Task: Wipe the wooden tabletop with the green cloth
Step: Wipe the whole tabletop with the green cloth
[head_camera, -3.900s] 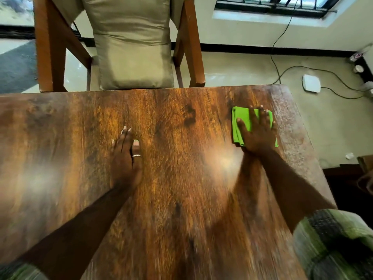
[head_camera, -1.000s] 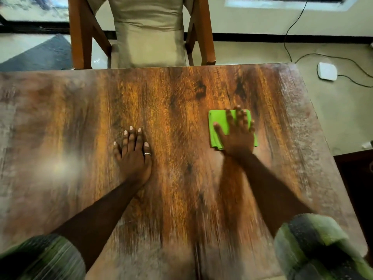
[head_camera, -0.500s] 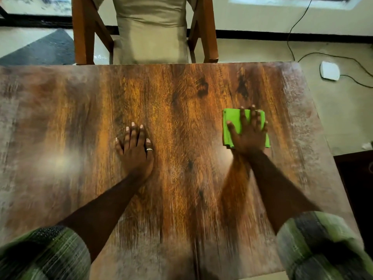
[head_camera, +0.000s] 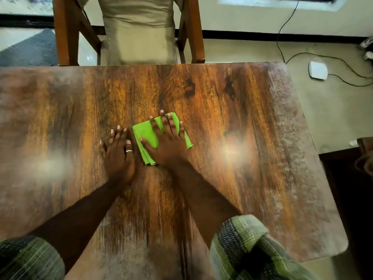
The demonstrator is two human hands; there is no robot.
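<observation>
Green cloth (head_camera: 148, 134) has swept left to desk (head_camera: 252, 138) centre, beside the flat left hand (head_camera: 119, 156). The right hand (head_camera: 168, 142) presses it, fingers straight. Left half probably remains to wipe.

The table (head_camera: 222, 118) is dark-stained wood with strong grain. It is glossy enough to throw soft glare patches, yet dull, greyish and worn along its right and near edges. The green cloth (head_camera: 146, 132) is soft, matt fabric. The ring (head_camera: 129, 151) is shiny metal. The chair (head_camera: 66, 31) has a smooth wooden frame, and its cushion (head_camera: 139, 31) is beige cloth with a faint sheen. The sleeve (head_camera: 248, 249) is coarse woven plaid.
</observation>
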